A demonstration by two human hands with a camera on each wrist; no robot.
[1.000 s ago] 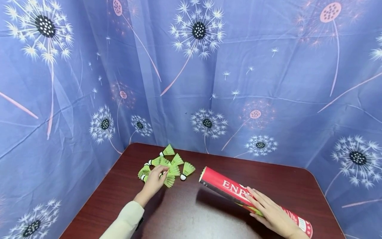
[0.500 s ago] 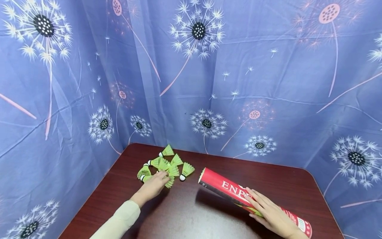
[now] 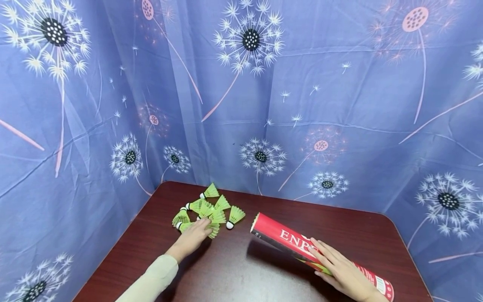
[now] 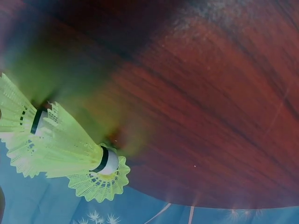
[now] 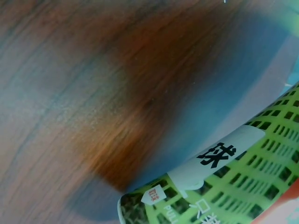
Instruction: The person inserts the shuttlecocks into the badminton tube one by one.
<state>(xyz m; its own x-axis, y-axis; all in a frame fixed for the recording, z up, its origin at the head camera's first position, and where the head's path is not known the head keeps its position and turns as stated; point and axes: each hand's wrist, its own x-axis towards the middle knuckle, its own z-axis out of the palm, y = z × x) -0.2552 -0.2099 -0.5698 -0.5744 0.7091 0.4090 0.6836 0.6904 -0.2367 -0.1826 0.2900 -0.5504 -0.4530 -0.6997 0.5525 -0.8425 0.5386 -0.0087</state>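
Observation:
Several yellow-green shuttlecocks with white bases lie heaped at the table's back left. Over the near side of this heap is my left hand, its fingertips among the skirts; I cannot tell whether it pinches one. The left wrist view shows a few of these shuttlecocks at lower left. My right hand grips a red shuttlecock tube with white lettering, fingers across the top and thumb on the near side. The tube slants, its left end raised above the table. Its green printed side fills the lower right of the right wrist view.
One shuttlecock lies at the heap's right edge, between it and the tube's raised end. The dark red-brown wooden table has rounded back corners. A blue dandelion-print curtain hangs behind it and along both sides.
My left hand has lowered and shifted slightly left, its fingertips now deeper in the heap. The right hand and tube hold the same pose.

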